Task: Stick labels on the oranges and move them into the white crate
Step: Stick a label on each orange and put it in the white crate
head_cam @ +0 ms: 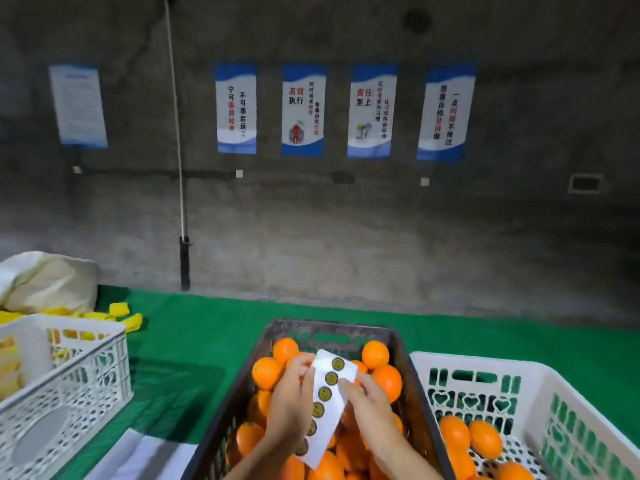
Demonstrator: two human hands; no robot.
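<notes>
A dark crate [401,344] in the lower middle is full of oranges [267,373]. Above it my left hand [291,400] holds a white label strip [327,407] with several round dark-and-yellow stickers in a row. My right hand [367,398] touches the strip's right edge with its fingertips, fingers curled at the backing. A white crate [540,375] stands to the right with a few oranges [485,439] in it.
Another white crate [69,368] sits at the left, with yellow items [119,315] inside and behind it, beside a pale sack [48,278]. Green cloth [207,334] covers the table. White sheets [138,455] lie at the front left. A concrete wall with posters rises behind.
</notes>
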